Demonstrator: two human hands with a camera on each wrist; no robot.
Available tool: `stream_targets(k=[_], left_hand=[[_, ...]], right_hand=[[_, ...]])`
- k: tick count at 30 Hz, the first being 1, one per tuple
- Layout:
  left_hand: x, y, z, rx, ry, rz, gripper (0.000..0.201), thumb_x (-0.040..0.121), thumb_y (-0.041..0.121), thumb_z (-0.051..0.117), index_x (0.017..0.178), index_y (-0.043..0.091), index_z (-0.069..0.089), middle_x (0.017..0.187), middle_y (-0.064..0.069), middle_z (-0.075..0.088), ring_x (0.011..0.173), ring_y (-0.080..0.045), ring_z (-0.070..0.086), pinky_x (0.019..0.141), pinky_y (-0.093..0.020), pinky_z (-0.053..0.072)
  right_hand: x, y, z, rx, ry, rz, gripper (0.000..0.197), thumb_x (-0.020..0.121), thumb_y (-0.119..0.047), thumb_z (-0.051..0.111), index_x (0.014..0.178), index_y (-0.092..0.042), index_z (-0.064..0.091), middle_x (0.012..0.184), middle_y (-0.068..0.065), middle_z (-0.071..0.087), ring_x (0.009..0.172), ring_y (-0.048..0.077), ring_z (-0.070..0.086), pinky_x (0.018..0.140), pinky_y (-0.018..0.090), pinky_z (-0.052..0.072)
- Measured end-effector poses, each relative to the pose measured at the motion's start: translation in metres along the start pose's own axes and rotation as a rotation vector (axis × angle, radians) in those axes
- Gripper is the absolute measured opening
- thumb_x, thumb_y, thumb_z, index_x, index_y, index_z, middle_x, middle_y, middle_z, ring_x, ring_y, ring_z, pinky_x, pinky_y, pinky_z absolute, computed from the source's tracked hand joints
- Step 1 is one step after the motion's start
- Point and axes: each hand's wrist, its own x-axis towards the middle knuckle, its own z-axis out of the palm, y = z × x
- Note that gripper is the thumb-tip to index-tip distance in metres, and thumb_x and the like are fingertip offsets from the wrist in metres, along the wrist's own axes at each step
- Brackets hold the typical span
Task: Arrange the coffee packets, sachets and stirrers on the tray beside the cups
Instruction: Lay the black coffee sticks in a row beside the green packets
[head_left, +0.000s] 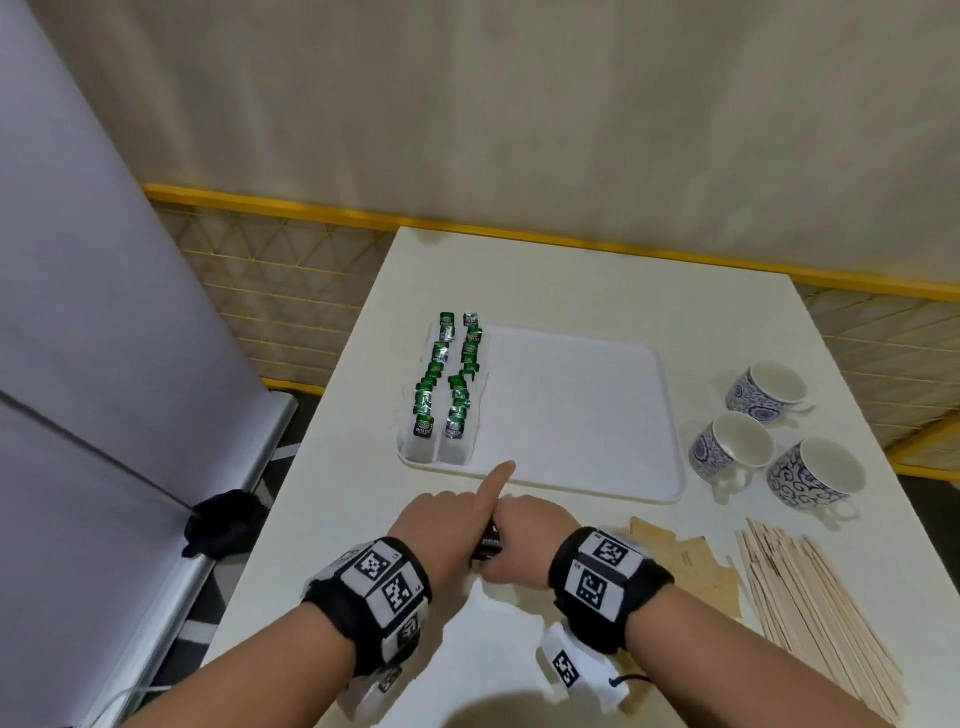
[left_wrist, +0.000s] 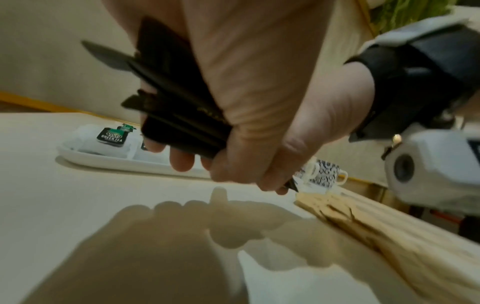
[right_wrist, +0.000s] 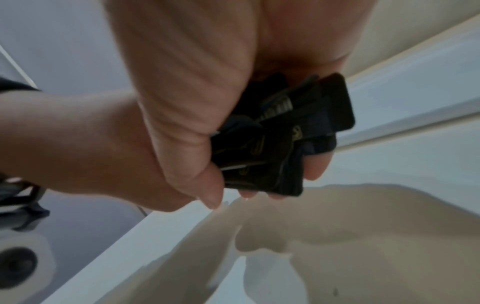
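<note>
Head view shows a bundle of black packets squeezed between both hands just above the white table, in front of the tray. They're thin, glossy and dark with faint gold print, fanned out unevenly. Left hand is wrapped round the stack with its index finger sticking out toward the tray; right hand is curled tight on the same packets, knuckles up.

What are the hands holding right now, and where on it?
Both hands grip one bunch of black packets above the table: the left hand round one end, the right hand round the other. The left index finger points forward.
</note>
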Motion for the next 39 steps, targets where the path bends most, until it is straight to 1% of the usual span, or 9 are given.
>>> stream_targets(k=[2, 4, 8, 11, 14, 19, 25, 30, 39], left_hand=[[0.004, -0.013, -0.005, -0.170, -0.081, -0.068, 0.073, 0.079, 0.025, 0.059, 0.144, 0.026, 0.023, 0.111, 0.001, 0.060, 0.098, -0.021, 0.059, 0.078, -0.031, 0.046], [0.010, -0.026, -0.007, -0.307, -0.203, -0.118, 0.051, 0.071, 0.029, 0.070, 0.118, 0.027, 0.051, 0.104, 0.005, 0.063, 0.094, -0.017, 0.060, 0.077, -0.028, 0.048], [0.016, -0.040, -0.011, -0.587, -0.427, -0.152, 0.044, 0.054, 0.033, 0.086, 0.092, 0.020, 0.067, 0.081, 0.001, 0.071, 0.069, -0.015, 0.064, 0.064, -0.026, 0.051], [0.022, -0.046, -0.014, -0.707, -0.540, -0.213, 0.036, 0.058, 0.021, 0.085, 0.088, 0.012, 0.069, 0.069, -0.007, 0.067, 0.055, -0.018, 0.057, 0.054, -0.024, 0.048], [0.030, -0.050, -0.012, -0.656, -0.485, -0.243, 0.025, 0.061, 0.019, 0.080, 0.083, 0.019, 0.069, 0.072, -0.005, 0.069, 0.058, -0.017, 0.060, 0.060, -0.027, 0.051], [0.033, -0.046, -0.008, -0.567, -0.417, -0.167, 0.027, 0.068, 0.037, 0.073, 0.091, 0.025, 0.067, 0.080, 0.004, 0.071, 0.070, -0.013, 0.067, 0.074, -0.030, 0.058], [0.035, -0.056, -0.008, -0.499, -0.263, -0.115, 0.013, 0.076, 0.027, 0.065, 0.087, 0.022, 0.061, 0.080, 0.005, 0.063, 0.074, -0.014, 0.060, 0.073, -0.028, 0.049], [0.037, -0.055, -0.003, -0.529, -0.212, -0.151, 0.012, 0.070, 0.024, 0.065, 0.076, 0.030, 0.057, 0.077, 0.008, 0.063, 0.077, -0.014, 0.062, 0.071, -0.028, 0.049], [0.034, -0.056, 0.001, -0.699, -0.198, -0.174, 0.024, 0.064, 0.030, 0.077, 0.080, 0.034, 0.059, 0.085, 0.007, 0.070, 0.079, -0.009, 0.066, 0.075, -0.028, 0.054]], right_hand=[[0.003, 0.001, 0.000, -0.052, 0.049, -0.019, 0.023, 0.083, -0.026, 0.058, 0.105, -0.019, 0.057, 0.093, 0.001, 0.064, 0.081, 0.023, 0.060, 0.065, 0.029, 0.044], [0.004, 0.004, 0.002, -0.077, 0.082, -0.050, 0.027, 0.084, -0.028, 0.058, 0.109, -0.023, 0.053, 0.099, 0.000, 0.065, 0.086, 0.024, 0.061, 0.066, 0.029, 0.041], [0.004, 0.005, 0.003, -0.105, 0.100, -0.085, 0.027, 0.082, -0.027, 0.059, 0.108, -0.023, 0.051, 0.101, 0.000, 0.063, 0.090, 0.025, 0.060, 0.066, 0.028, 0.036], [0.010, 0.005, 0.001, -0.087, 0.128, -0.103, 0.030, 0.081, -0.028, 0.060, 0.109, -0.024, 0.051, 0.101, 0.000, 0.063, 0.090, 0.025, 0.060, 0.066, 0.028, 0.036], [0.013, 0.014, -0.001, 0.017, 0.169, -0.108, 0.035, 0.081, -0.036, 0.060, 0.113, -0.030, 0.049, 0.101, -0.004, 0.065, 0.089, 0.021, 0.061, 0.068, 0.027, 0.041], [0.012, 0.031, -0.013, 0.241, 0.078, -0.095, 0.060, 0.068, -0.054, 0.075, 0.116, -0.038, 0.043, 0.104, -0.010, 0.066, 0.090, 0.011, 0.061, 0.076, 0.026, 0.047], [0.011, 0.060, -0.017, 0.861, 0.274, -0.053, 0.017, 0.073, -0.028, 0.080, 0.089, -0.029, 0.073, 0.087, -0.012, 0.073, 0.081, -0.001, 0.064, 0.078, 0.019, 0.045], [0.016, 0.061, -0.006, 0.759, 0.327, -0.064, 0.021, 0.067, -0.034, 0.082, 0.083, -0.039, 0.070, 0.087, -0.015, 0.070, 0.082, 0.003, 0.063, 0.080, 0.023, 0.050], [0.020, 0.062, -0.004, 0.783, 0.337, -0.084, 0.008, 0.084, -0.031, 0.069, 0.083, -0.039, 0.071, 0.080, -0.010, 0.072, 0.076, 0.007, 0.065, 0.079, 0.032, 0.054]])
